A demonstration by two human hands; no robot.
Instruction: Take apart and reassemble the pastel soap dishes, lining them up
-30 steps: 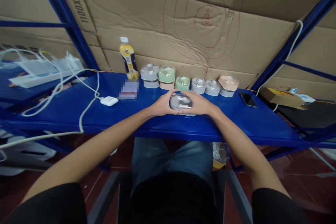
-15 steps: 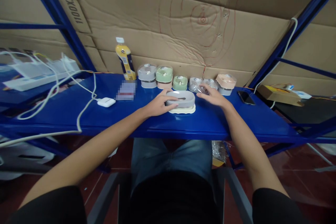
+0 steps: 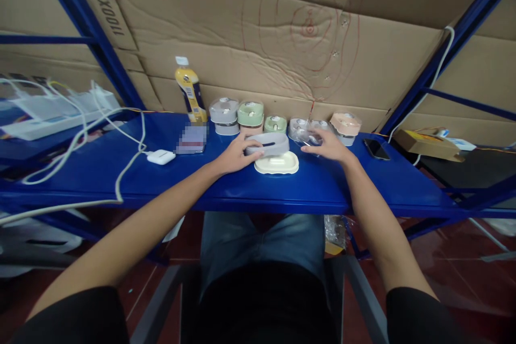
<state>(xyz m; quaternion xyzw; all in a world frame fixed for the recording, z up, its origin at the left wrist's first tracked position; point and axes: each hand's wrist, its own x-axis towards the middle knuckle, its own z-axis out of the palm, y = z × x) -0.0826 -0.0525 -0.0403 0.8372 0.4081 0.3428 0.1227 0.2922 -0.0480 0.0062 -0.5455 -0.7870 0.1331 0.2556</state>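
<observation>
My left hand (image 3: 235,155) grips the left end of a grey oval dish with a slot in its floor (image 3: 278,146). The dish is held behind and slightly left of a cream oval base with a wavy rim (image 3: 278,164), which lies on the blue table and has a raised middle. On the right, my right hand (image 3: 328,146) has its thumb and fingers around a clear plastic cover (image 3: 310,137). Behind that cover stand small grey boxes with clear lids (image 3: 296,128), partly hidden by the hand.
Along the cardboard wall stand several lidded boxes: grey (image 3: 224,113), green (image 3: 250,113), a small green one (image 3: 275,123) and peach (image 3: 345,122). A drink bottle (image 3: 191,91), a blurred flat pack (image 3: 192,141), a white earphone case (image 3: 160,157) with cables and a phone (image 3: 376,149) also lie here.
My left hand has lifted the grey dish off the cream base and moved it back and left, uncovering the base. My right hand stays nearly in place with the clear cover.
</observation>
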